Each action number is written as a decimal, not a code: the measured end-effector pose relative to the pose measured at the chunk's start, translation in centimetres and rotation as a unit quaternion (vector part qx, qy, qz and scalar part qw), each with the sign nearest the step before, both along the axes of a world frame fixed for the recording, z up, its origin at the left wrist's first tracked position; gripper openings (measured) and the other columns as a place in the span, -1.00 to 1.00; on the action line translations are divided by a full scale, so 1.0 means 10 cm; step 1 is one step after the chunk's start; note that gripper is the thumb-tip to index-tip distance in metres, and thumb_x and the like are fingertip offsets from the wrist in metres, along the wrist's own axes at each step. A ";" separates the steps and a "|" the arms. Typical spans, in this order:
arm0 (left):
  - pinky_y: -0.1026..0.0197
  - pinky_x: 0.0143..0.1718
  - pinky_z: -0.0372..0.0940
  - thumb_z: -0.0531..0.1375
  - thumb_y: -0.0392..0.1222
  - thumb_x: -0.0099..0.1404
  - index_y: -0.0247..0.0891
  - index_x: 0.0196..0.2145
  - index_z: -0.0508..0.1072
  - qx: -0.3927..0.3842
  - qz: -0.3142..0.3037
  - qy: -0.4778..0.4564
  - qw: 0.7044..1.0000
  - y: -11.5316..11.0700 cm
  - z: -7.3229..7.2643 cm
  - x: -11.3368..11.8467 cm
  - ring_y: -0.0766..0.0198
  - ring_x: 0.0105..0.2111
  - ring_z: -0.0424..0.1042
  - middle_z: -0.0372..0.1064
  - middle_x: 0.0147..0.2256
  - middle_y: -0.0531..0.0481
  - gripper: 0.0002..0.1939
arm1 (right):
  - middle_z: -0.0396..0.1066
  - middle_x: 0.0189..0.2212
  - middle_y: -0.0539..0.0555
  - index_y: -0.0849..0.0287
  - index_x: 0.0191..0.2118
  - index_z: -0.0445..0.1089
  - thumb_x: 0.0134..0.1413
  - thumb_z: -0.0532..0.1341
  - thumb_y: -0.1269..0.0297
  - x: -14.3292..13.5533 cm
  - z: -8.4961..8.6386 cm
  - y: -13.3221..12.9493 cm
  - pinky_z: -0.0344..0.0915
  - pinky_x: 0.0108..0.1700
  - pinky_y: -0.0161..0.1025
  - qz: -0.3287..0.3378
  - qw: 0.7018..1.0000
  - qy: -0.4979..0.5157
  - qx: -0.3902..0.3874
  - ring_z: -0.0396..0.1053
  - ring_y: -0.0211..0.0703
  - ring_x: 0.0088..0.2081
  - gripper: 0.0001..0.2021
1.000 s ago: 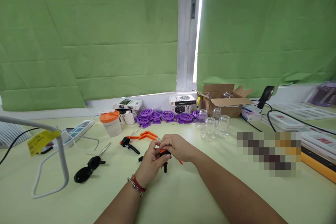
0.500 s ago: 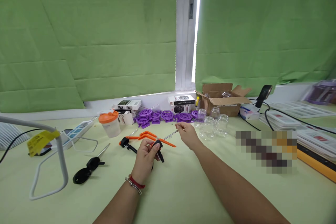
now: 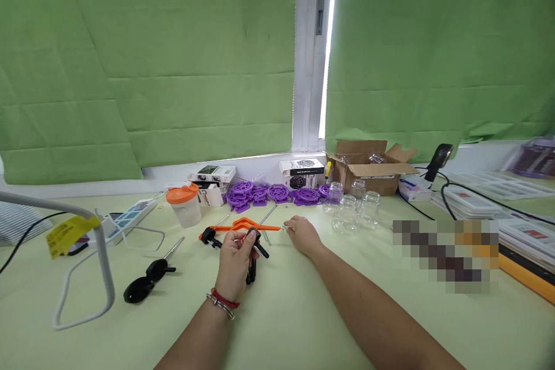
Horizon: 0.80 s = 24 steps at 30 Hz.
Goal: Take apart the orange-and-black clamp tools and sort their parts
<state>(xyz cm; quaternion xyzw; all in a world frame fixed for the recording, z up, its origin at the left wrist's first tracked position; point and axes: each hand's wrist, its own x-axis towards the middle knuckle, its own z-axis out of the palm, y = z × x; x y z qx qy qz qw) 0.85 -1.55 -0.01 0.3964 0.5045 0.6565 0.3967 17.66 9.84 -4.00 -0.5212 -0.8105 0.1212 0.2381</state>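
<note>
My left hand (image 3: pixel 234 263) is closed on a black part (image 3: pixel 259 245) near the middle of the table. More black pieces (image 3: pixel 251 270) show just below its fingers. Behind it lies an orange part (image 3: pixel 247 224), with a black knob (image 3: pixel 208 236) at its left end. My right hand (image 3: pixel 302 235) rests low over the table, right of the orange part, its fingers together at something small that I cannot make out. A thin metal rod (image 3: pixel 269 214) lies behind the orange part. At the left, a black two-lobed part (image 3: pixel 147 281) has a metal shaft.
Purple plastic parts (image 3: pixel 277 193) lie along the back, before white boxes (image 3: pixel 302 167). Clear jars (image 3: pixel 348 211) stand by a cardboard box (image 3: pixel 368 176). An orange-lidded cup (image 3: pixel 184 206), a power strip (image 3: pixel 132 217) and a bent grey tube (image 3: pixel 106 269) are at left.
The thin metal rod has left my right hand and lies on the table. My right hand has moved down and slightly left. The black part in my left hand has turned.
</note>
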 end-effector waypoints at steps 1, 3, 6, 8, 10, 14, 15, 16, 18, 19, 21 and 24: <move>0.42 -0.74 0.05 0.27 0.06 0.06 -0.23 -0.37 0.19 0.000 0.003 -0.001 1.000 0.00 0.00 0.00 0.43 -0.68 0.31 0.41 -0.51 0.09 -0.61 | 0.41 -0.19 0.12 0.10 -0.20 0.51 0.13 0.07 0.39 -0.01 0.00 0.00 0.15 -0.10 -0.26 0.002 1.000 -0.017 0.004 0.28 -0.10 -0.10 -0.74; 0.42 -0.74 0.06 0.28 0.06 0.04 -0.23 -0.38 0.19 0.001 0.004 -0.009 1.000 0.00 -0.01 0.00 0.42 -0.68 0.32 0.40 -0.52 0.10 -0.60 | 0.41 -0.23 0.12 0.10 -0.30 0.53 0.15 0.06 0.38 -0.03 0.01 -0.01 0.14 -0.14 -0.26 0.002 0.999 -0.033 0.005 0.28 -0.11 -0.15 -0.74; 0.38 -0.71 0.16 0.31 0.05 -0.02 -0.22 -0.38 0.18 -0.002 0.001 -0.032 0.999 0.02 -0.02 -0.01 0.38 -0.67 0.35 0.37 -0.56 0.12 -0.56 | 0.41 -0.26 0.12 0.14 -0.39 0.52 0.16 0.05 0.38 -0.03 0.00 -0.01 0.14 -0.15 -0.26 -0.006 0.999 -0.032 0.006 0.28 -0.11 -0.17 -0.71; 0.34 -0.67 0.22 0.34 0.03 -0.05 -0.22 -0.38 0.17 -0.004 -0.004 -0.046 0.999 0.02 -0.03 -0.01 0.36 -0.66 0.36 0.36 -0.59 0.13 -0.54 | 0.41 -0.26 0.12 0.15 -0.39 0.52 0.14 0.06 0.40 -0.02 -0.01 -0.01 0.13 -0.15 -0.27 -0.013 0.999 -0.030 0.003 0.28 -0.11 -0.17 -0.73; 0.33 -0.66 0.24 0.35 0.00 -0.06 -0.22 -0.38 0.17 -0.003 -0.008 -0.054 0.999 0.03 -0.03 -0.02 0.35 -0.66 0.37 0.36 -0.60 0.14 -0.54 | 0.41 -0.26 0.12 0.16 -0.37 0.51 0.11 0.07 0.43 0.01 -0.02 0.00 0.13 -0.16 -0.28 -0.022 0.999 -0.027 -0.003 0.30 -0.13 -0.17 -0.75; 0.33 -0.67 0.24 0.35 0.00 -0.06 -0.22 -0.38 0.17 -0.006 -0.011 -0.059 0.998 0.03 -0.05 -0.02 0.34 -0.67 0.38 0.39 -0.58 0.12 -0.54 | 0.41 -0.26 0.12 0.19 -0.36 0.48 0.08 0.08 0.44 0.07 -0.03 0.03 0.15 -0.24 -0.29 -0.041 0.999 -0.025 -0.023 0.33 -0.16 -0.25 -0.78; 0.33 -0.67 0.24 0.35 0.00 -0.06 -0.22 -0.37 0.17 -0.007 -0.012 -0.059 0.998 0.03 -0.05 -0.02 0.34 -0.67 0.38 0.40 -0.57 0.11 -0.54 | 0.41 -0.26 0.12 0.20 -0.36 0.47 0.08 0.09 0.43 0.08 -0.03 0.03 0.14 -0.26 -0.29 -0.044 0.998 -0.026 -0.027 0.33 -0.16 -0.26 -0.80; 0.33 -0.67 0.24 0.35 0.00 -0.05 -0.22 -0.37 0.17 -0.007 -0.013 -0.059 0.998 0.03 -0.06 -0.02 0.34 -0.67 0.38 0.40 -0.56 0.11 -0.54 | 0.41 -0.27 0.12 0.20 -0.36 0.46 0.07 0.10 0.41 0.10 -0.04 0.04 0.14 -0.28 -0.29 -0.046 0.998 -0.027 -0.031 0.33 -0.16 -0.27 -0.82; 0.33 -0.67 0.25 0.34 0.00 -0.05 -0.22 -0.37 0.17 -0.008 -0.014 -0.059 0.998 0.04 -0.07 -0.03 0.34 -0.67 0.39 0.41 -0.55 0.11 -0.54 | 0.41 -0.27 0.13 0.21 -0.36 0.44 0.08 0.11 0.38 0.12 -0.04 0.04 0.13 -0.29 -0.28 -0.046 0.998 -0.030 -0.037 0.34 -0.15 -0.27 -0.85; 0.33 -0.67 0.25 0.34 -0.01 -0.04 -0.22 -0.36 0.17 -0.009 -0.015 -0.059 0.998 0.04 -0.07 -0.03 0.33 -0.66 0.40 0.41 -0.54 0.10 -0.54 | 0.41 -0.28 0.13 0.22 -0.36 0.44 0.08 0.12 0.37 0.13 -0.04 0.04 0.13 -0.30 -0.28 -0.044 0.998 -0.032 -0.040 0.34 -0.15 -0.28 -0.85; 0.32 -0.66 0.26 0.34 -0.01 -0.04 -0.23 -0.35 0.17 -0.011 -0.011 -0.059 0.998 0.04 -0.08 -0.03 0.33 -0.66 0.40 0.42 -0.53 0.09 -0.54 | 0.41 -0.28 0.13 0.22 -0.36 0.43 0.08 0.11 0.37 0.13 -0.03 0.04 0.12 -0.30 -0.28 -0.042 0.997 -0.035 -0.045 0.34 -0.15 -0.28 -0.86; 0.30 -0.65 0.28 0.34 -0.02 -0.03 -0.24 -0.34 0.18 -0.015 -0.002 -0.062 0.998 0.05 -0.08 -0.04 0.32 -0.66 0.41 0.43 -0.52 0.06 -0.55 | 0.40 -0.27 0.13 0.22 -0.36 0.41 0.09 0.11 0.37 0.13 -0.02 0.02 0.12 -0.30 -0.29 -0.042 0.997 -0.035 -0.049 0.34 -0.16 -0.28 -0.86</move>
